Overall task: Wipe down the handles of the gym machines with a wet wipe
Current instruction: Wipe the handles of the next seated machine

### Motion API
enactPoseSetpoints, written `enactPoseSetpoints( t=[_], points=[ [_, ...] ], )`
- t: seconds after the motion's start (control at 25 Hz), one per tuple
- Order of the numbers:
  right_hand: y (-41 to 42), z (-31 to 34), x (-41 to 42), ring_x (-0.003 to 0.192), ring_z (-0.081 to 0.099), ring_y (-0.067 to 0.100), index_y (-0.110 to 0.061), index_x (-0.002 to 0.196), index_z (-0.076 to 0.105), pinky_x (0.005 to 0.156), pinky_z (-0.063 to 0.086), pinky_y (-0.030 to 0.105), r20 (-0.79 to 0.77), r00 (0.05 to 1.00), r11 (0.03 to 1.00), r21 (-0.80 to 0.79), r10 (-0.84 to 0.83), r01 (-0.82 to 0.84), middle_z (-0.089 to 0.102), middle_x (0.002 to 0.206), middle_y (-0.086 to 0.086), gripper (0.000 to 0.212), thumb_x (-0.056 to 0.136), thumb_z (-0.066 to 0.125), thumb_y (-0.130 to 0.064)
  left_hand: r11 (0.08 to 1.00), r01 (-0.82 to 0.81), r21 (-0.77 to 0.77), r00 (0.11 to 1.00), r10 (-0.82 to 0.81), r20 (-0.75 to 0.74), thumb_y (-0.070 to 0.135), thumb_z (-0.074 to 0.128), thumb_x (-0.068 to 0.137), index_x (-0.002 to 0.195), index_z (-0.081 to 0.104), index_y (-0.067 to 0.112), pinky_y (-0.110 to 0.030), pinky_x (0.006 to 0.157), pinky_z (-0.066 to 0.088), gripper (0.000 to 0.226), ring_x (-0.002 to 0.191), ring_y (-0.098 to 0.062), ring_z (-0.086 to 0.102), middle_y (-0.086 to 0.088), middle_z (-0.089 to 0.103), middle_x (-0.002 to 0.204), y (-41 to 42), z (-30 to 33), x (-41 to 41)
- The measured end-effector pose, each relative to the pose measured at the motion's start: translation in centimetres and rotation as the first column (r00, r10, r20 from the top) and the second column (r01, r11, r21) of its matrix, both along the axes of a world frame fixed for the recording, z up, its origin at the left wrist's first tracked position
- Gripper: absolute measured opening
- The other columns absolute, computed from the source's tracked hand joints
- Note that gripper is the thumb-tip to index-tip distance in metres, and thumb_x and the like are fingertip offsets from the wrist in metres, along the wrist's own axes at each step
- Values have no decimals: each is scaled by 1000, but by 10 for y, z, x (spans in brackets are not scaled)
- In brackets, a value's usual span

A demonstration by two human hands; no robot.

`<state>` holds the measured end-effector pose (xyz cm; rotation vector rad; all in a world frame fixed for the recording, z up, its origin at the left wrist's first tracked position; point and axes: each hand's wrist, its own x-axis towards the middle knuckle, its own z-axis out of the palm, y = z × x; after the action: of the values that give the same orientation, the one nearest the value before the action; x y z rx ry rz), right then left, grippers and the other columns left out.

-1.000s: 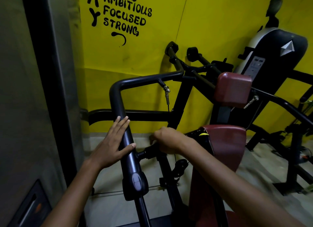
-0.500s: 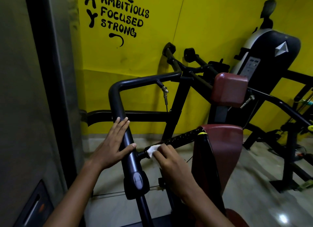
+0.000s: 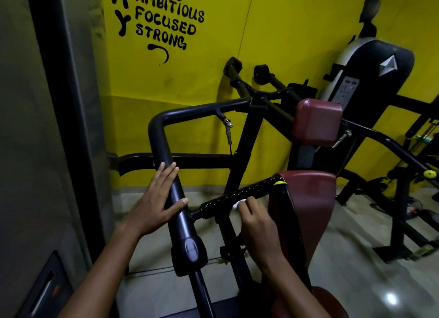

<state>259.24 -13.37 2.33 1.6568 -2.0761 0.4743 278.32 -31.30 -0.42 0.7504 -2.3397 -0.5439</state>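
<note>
The right hand [image 3: 255, 219] is pinching a wet wipe [image 3: 238, 204] against the ribbed handle [image 3: 240, 195], whose length is running up-right toward the maroon pad [image 3: 311, 199].

Maroon pad [image 3: 308, 206] crowds the handle [image 3: 240, 195] rightward.

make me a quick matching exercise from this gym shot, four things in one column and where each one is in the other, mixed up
Things:
1. left hand
2. wet wipe
3. ribbed handle
4. painted words

Places:
A. on the yellow wall
B. pinched in the right hand
C. flat on the thick black bar
D. between that bar and the maroon pad

Pairs: 1-C, 2-B, 3-D, 4-A
</note>
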Motion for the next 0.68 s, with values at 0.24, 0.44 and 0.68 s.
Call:
enactPoseSetpoints(
  t=[0.24, 0.44, 0.68],
  points=[
    [-3, -4, 3, 76, 56, 19, -8, 101, 57, 45, 50, 24, 48, 983, 981, -77, -177, 180, 52, 94, 6, 35, 72, 62, 11, 1000, -2, 4, 1000, 2, 4, 79, 28, 78, 152, 8, 26, -39, 114, 11, 93, 143, 0, -14, 18, -2, 158, 2, 1, 0],
    [-1, -11, 13, 82, 62, 22, 1, 119, 52, 57, 57, 25, 188, 962, 964, -140, -198, 225, 47, 118, 15, 43, 78, 46, 15, 1000, -4, 4, 1000, 4, 6, 81, 26, 77, 152, 9, 26, -38, 114, 11, 94, 143, 0, -15, 18, -3, 158, 2, 1, 1],
    [-5, -18, 14, 132, 40, 31, 5, 145, 19, 103, 41, 30, 332, 923, 948, -179, -194, 264, 18, 152, 23, 78, 73, 45, 23, 1000, -3, -3, 1000, 3, 8, 79, 28, 79, 152, 8, 26, -38, 114, 11, 92, 143, 0, -14, 18, -3, 158, 1, 1, 0]
  ],
)
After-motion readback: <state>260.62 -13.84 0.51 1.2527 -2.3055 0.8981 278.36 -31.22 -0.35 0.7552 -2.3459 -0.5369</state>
